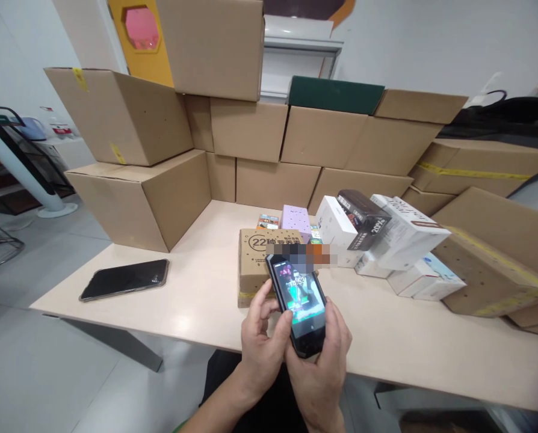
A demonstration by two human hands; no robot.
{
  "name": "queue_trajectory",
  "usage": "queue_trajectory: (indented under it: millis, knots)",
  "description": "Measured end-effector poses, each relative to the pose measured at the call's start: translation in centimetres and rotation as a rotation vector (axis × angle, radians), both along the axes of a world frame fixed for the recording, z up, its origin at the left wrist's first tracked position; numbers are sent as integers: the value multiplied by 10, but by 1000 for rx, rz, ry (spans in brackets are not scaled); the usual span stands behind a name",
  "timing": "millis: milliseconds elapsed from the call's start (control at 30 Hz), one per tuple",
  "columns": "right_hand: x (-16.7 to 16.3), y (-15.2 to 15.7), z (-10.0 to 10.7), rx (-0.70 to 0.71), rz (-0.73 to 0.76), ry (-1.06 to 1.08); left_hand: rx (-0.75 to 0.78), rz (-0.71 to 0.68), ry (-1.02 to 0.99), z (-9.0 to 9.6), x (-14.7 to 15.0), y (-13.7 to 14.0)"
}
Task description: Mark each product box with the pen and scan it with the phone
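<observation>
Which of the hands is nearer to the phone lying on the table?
Left. The left hand is to the right of the lying phone, closer in; the right hand is farther right, across the held phone.

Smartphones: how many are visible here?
2: one lit smartphone held in the left hand and right hand; one dark-screened smartphone lying on the table at left. Others may be hidden.

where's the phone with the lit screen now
In the head view, the lit phone is just right of centre, held by the left hand and right hand, near the box marked 22.
</observation>
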State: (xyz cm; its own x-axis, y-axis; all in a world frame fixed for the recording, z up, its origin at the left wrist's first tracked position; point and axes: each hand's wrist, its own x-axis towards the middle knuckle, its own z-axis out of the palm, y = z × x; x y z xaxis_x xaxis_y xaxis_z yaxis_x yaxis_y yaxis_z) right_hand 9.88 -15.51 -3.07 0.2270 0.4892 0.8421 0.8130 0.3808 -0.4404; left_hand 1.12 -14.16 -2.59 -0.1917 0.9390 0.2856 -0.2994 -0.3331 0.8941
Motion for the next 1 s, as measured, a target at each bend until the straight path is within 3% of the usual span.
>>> queue_trajectory:
  millis: [300,467,567,733,800,900,1000]
  knots:
    - [5,-1,1,6,-2,-3,-8,-34,-15,1,5,2]
    - [19,0,-2,17,-33,-10,77,-69,170,-7,2,-3]
    - [41,-1,-6,11,-139,-3,248,44,352,-11,-5,-5]
    - [91,-3,-14,-69,-396,-2,565,364,546,-8,-25,1]
    - [111,-3,-22,-136,-456,-59,586,516,614,-4,-35,7]
    - [137,-2,-36,-242,-534,-152,492,675,752,5,-49,16]
    - [153,-1,-48,-346,-584,-207,365,665,882,11,-59,25]
